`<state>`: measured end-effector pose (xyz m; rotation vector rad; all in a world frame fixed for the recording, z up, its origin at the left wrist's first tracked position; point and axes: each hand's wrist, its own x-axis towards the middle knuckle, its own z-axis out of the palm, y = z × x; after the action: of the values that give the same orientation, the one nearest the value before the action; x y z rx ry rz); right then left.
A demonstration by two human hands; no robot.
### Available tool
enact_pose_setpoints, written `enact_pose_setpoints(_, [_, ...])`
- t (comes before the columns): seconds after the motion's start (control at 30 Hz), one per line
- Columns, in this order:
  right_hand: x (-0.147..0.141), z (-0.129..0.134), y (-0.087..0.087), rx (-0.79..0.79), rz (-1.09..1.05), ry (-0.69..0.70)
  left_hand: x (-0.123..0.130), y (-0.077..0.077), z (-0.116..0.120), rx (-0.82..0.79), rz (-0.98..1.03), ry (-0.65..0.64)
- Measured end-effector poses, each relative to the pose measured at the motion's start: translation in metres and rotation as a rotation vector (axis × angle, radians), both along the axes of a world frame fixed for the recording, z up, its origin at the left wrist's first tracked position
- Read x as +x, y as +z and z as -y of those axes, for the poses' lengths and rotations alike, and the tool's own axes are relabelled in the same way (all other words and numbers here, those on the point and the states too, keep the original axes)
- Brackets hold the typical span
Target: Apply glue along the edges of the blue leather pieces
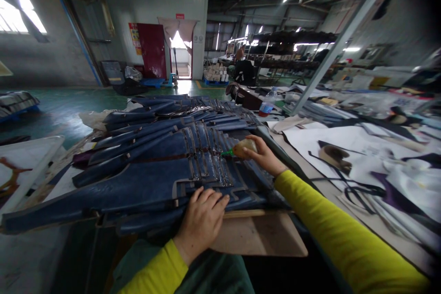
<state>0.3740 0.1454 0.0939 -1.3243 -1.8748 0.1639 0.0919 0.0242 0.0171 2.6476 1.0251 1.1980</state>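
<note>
Dark blue leather-like pieces (151,174) lie overlapped across the work surface, with grey edges and glossy wet-looking strips near their right ends. My right hand (263,154) is wrapped round a yellowish squeeze bottle (244,148), whose green nozzle points left, down at the strips. Near the front edge of the pieces, my left hand (203,220) rests with fingers spread on the nearest blue piece, holding nothing. Below that edge a tan board (258,234) sticks out, close to my left hand.
A clear bottle with a blue and red label (267,104) stands beyond the pieces. White sheets (310,142), straps and scraps cover the table at right. A white-rimmed tray (37,165) is at left. A person in black (244,71) is farther back.
</note>
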Motion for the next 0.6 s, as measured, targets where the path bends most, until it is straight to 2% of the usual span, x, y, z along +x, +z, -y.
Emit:
enact_pose_setpoints(0.23, [-0.003,-0.007,0.003,0.038,0.044,0.003,0.002,-0.004,0.000,0.005,0.002,0.005])
enact_pose_setpoints(0.4, [-0.002,-0.028,0.001,0.041,0.031,-0.001,0.002,-0.005,-0.002,0.023,0.002,0.014])
enact_pose_setpoints(0.6, [-0.001,-0.054,0.000,0.125,0.049,-0.026,0.002,-0.006,-0.003,0.042,0.013,0.020])
